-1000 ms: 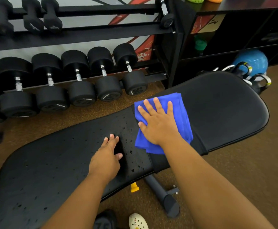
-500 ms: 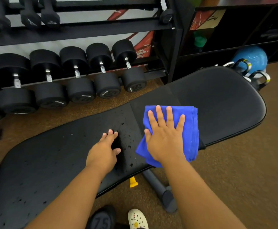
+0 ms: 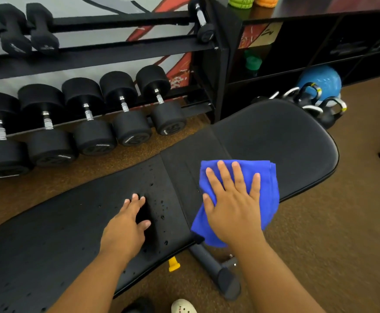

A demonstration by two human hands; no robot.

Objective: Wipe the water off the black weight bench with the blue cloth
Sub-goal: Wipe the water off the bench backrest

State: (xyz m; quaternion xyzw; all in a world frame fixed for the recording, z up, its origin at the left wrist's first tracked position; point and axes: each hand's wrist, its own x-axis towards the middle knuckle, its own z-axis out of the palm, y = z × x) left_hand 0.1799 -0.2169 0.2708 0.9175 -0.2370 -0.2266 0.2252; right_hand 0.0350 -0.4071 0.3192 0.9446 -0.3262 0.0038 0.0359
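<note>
The black weight bench [image 3: 274, 141] runs from lower left to upper right across the view. A folded blue cloth [image 3: 268, 184] lies on it near the seam between the two pads, its lower corner hanging over the near edge. My right hand [image 3: 234, 206] presses flat on the cloth with fingers spread. My left hand [image 3: 125, 224] rests on the long pad just left of the seam, fingers slightly apart, holding nothing. Water drops [image 3: 161, 208] dot the pad between my hands and more drops show at the lower left.
A rack of black dumbbells [image 3: 89, 123] stands behind the bench. Kettlebells [image 3: 324, 109] and a blue ball [image 3: 320, 80] sit by the bench's far end under dark shelves. The bench's foot bar [image 3: 218, 272] and a yellow knob [image 3: 173, 265] stick out below. A white shoe [image 3: 182, 307] is at the bottom edge.
My right hand has slid the cloth toward me and to the right, so its corner now hangs over the bench's near edge. My left hand has stayed on the pad.
</note>
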